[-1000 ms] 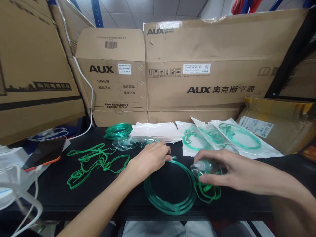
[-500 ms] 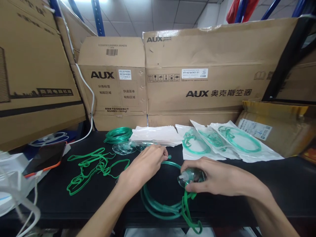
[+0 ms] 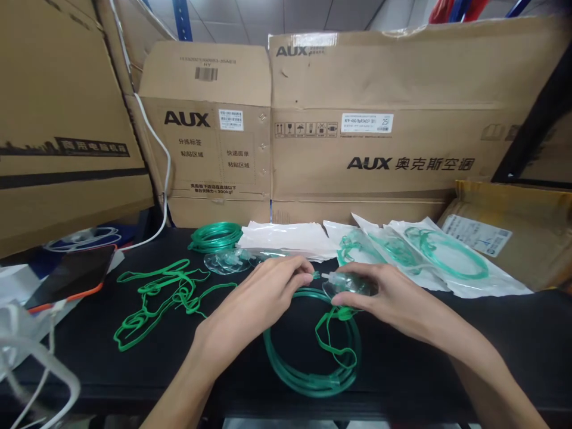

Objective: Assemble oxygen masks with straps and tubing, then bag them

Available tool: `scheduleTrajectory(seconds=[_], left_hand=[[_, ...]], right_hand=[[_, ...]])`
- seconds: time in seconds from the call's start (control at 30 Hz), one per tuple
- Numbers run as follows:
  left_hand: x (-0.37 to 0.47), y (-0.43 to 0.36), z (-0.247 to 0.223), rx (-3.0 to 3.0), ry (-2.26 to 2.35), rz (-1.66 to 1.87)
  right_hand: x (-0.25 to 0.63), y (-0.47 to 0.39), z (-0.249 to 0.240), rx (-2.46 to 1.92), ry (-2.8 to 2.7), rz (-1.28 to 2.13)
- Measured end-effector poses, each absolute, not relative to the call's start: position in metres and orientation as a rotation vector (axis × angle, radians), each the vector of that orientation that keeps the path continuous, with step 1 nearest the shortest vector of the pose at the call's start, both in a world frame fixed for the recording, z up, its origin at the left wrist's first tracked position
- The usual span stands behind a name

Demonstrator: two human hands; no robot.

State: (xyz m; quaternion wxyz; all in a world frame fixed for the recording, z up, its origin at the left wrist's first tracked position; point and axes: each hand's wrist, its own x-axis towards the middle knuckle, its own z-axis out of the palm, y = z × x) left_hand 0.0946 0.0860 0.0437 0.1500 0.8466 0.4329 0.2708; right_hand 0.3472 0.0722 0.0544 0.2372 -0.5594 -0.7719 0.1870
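Observation:
My left hand (image 3: 276,287) pinches the end of green oxygen tubing; its small green connector (image 3: 316,274) sticks out past the fingertips. In my right hand (image 3: 388,296) is a clear oxygen mask (image 3: 357,285), gripped between thumb and fingers. The mask's pale nozzle points left at the connector, with a very small gap or contact that I cannot tell apart. A green elastic strap (image 3: 328,342) hangs from the mask over the coiled tubing (image 3: 308,384) on the black table. Part of the mask is hidden by my fingers.
Green straps (image 3: 165,295) lie tangled at left. Behind are a green tubing coil (image 3: 217,236), clear masks (image 3: 227,261), white pouches (image 3: 286,236) and packed mask sets (image 3: 451,256). A phone (image 3: 74,277) and white cables are far left; cardboard boxes (image 3: 313,179) wall the back.
My right hand has raised the mask and turned its nozzle toward my left hand. The connector and nozzle are now close together. The strap has swung left over the coil.

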Motion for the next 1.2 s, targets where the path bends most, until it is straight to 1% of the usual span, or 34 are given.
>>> scheduleTrajectory(seconds=[0.53,0.83,1.03,1.2], left_hand=[[0.094,0.082,0.045,2.434,1.235,0.821],[0.097,0.081,0.054,2.446,1.109,0.813],[0.099,0.082,0.053,2.45,1.145,0.759],[0.1,0.082,0.051,2.472,1.152,0.74]], right_hand=[[0.346,0.075,0.052,-1.513,-2.132,0.541],[0.347,0.072,0.059,-1.445,-2.125,0.614],[0.352,0.074,0.061,-1.505,-2.069,0.539],[0.349,0.074,0.06,-1.407,-2.092,0.485]])
